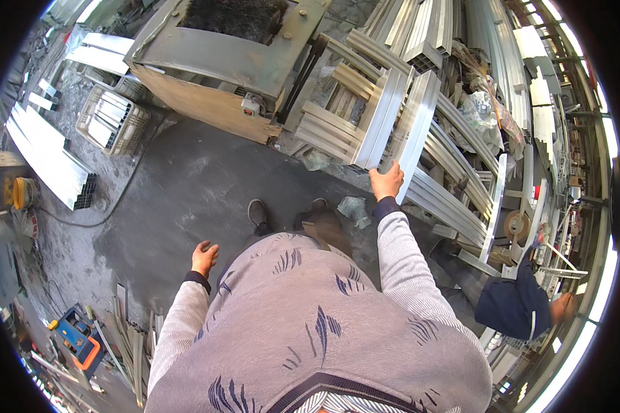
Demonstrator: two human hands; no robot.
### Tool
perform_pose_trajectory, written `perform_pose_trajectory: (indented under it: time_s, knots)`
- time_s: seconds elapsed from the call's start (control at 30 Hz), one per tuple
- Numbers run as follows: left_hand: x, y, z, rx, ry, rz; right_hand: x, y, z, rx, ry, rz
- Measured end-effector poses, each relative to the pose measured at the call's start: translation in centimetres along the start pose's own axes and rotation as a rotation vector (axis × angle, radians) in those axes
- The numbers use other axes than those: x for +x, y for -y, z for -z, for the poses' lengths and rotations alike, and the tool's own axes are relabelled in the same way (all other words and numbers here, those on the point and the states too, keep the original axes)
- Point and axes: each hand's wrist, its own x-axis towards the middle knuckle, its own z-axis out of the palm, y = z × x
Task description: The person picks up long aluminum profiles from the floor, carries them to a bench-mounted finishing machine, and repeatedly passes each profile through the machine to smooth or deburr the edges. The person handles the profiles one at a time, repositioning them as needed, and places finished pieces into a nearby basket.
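Observation:
My right hand (pixel 387 181) reaches to the near end of a silvery metal profile (pixel 417 127). Its thumb and forefinger are apart in a curve, by the profile's left edge. Whether the fingertips touch the metal is hard to see. Just left of it another long profile (pixel 382 117) lies across a stack of shorter metal bars (pixel 327 129). My left hand (pixel 204 259) hangs at my left side over the dark floor, fingers loosely bent and apart, with nothing in it.
A large metal machine with a wooden side panel (pixel 200 103) stands ahead. Left are a plastic crate (pixel 114 120), bundled white profiles (pixel 48 155) and a yellow bucket (pixel 25 193). Further profiles (pixel 441 206) lie right, where a person in dark clothing (pixel 513 303) bends. Clear plastic (pixel 355 210) lies near my feet.

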Motion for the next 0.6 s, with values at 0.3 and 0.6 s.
perform_pose_trajectory:
  time_s: [0.3,0.6]
  knots:
    - [1.9,0.9,8.1,-0.068,-0.149,0.050,3.7,5.7,-1.9,-0.058,0.021,-0.125]
    - [-1.1,-1.8,8.2,0.162,-0.193,-0.146,10.3,4.3,-7.8,-0.112,0.018,-0.251]
